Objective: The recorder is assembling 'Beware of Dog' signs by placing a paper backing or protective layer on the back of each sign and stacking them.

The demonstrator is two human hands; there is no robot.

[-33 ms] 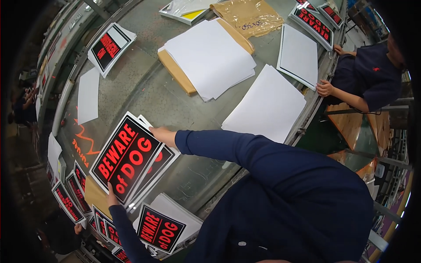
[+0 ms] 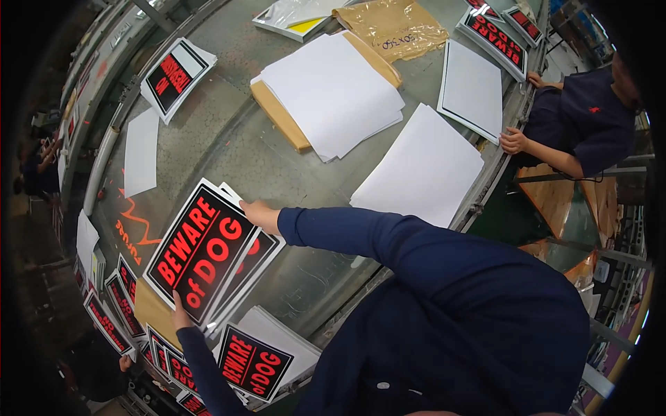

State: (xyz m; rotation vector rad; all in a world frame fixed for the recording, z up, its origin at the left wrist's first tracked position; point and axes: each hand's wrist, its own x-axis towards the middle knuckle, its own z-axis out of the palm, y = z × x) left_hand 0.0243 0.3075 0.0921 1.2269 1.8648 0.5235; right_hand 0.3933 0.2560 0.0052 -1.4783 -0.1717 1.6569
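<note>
A small fanned stack of black signs [image 2: 201, 249] with red lettering and white borders is between my hands, tilted over the table. My right hand [image 2: 260, 215] grips its far right edge, fingers partly hidden behind the sheets. At the near left edge, my left hand [image 2: 182, 312] has its thumb on the front sign, with the other fingers hidden underneath. Close to my left forearm lies a similar black-and-red sign [image 2: 254, 362], beside a pile of white sheets [image 2: 286, 338].
White sheet stacks [image 2: 333, 90] [image 2: 420, 166] lie across the grey table [image 2: 229, 132]. More signs [image 2: 173, 80] sit at the far left. A co-worker's hand [image 2: 513, 141] touches a white sheet pile [image 2: 472, 87] at right. Another person's hand [image 2: 125, 362] is by signs [image 2: 109, 324] at lower left.
The stack of signs and my left hand have shifted very slightly to the right. My grip looks the same.
</note>
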